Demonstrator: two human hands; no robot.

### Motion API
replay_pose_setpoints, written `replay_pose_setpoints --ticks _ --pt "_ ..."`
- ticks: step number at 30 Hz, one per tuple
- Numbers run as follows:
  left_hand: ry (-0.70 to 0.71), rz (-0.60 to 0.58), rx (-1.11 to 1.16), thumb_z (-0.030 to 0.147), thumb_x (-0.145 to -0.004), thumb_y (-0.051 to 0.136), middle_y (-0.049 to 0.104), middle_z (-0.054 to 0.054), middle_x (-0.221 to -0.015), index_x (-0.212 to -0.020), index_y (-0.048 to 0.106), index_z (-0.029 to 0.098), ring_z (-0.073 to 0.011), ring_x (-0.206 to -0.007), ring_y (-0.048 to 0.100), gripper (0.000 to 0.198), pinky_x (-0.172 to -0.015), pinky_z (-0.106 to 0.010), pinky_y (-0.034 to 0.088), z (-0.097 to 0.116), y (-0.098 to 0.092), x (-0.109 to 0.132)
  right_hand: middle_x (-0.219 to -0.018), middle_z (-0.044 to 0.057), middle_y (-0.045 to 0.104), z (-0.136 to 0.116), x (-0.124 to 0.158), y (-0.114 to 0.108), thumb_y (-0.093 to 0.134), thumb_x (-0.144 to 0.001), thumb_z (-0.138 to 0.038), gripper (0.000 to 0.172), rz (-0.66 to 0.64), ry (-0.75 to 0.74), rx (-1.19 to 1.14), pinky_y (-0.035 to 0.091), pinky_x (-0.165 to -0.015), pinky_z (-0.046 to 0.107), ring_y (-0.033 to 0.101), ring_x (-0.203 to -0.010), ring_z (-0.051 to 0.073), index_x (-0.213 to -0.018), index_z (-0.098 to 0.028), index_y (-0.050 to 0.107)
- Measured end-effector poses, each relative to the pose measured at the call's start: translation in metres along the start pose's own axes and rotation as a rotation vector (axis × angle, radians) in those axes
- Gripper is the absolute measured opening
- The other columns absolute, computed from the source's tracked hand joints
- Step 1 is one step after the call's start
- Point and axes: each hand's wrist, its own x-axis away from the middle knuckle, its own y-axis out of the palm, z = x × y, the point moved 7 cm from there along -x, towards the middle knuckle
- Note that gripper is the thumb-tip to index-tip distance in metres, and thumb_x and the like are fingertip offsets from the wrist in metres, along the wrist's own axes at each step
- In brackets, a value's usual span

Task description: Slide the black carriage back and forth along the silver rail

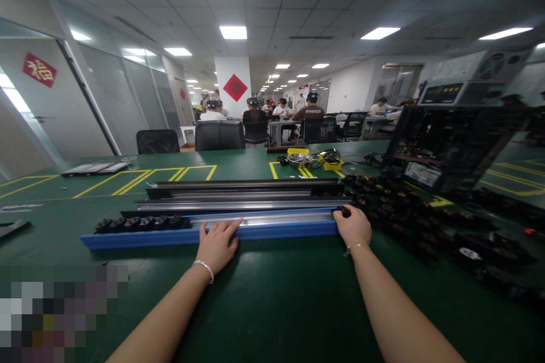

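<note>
A long blue channel [272, 231] with a shiny metal strip inside lies across the green table before me. Several small black parts [145, 223] sit in a row in its left end. My left hand [218, 243] rests on the channel near its middle, fingers spread and holding nothing. At the right end, my right hand [354, 223] pinches a small black part [344, 211] by the channel's edge. Its exact shape is partly hidden by the fingers. Just beyond the blue channel lie black channels [238, 202] with metal strips, parallel to it.
A heap of black parts [392, 204] spreads over the table's right side. Behind it stands an open computer case [443, 147]. Coiled cables and yellow items [332, 160] lie farther back. A flat panel [96, 168] lies at the left rear. People sit at distant tables.
</note>
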Motion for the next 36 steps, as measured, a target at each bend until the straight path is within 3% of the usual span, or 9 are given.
replay_pose_setpoints --ticks 36 --pt "-0.007 -0.014 0.021 0.028 -0.081 0.044 0.061 -0.003 -0.111 -0.127 0.044 0.036 -0.0223 -0.108 0.049 0.047 -0.103 -0.054 0.009 -0.001 -0.001 0.0 -0.095 0.011 0.061 0.022 -0.01 -0.011 0.046 -0.069 -0.035 0.039 0.03 0.11 -0.012 0.042 -0.079 0.034 0.054 -0.087 0.024 -0.096 -0.016 0.065"
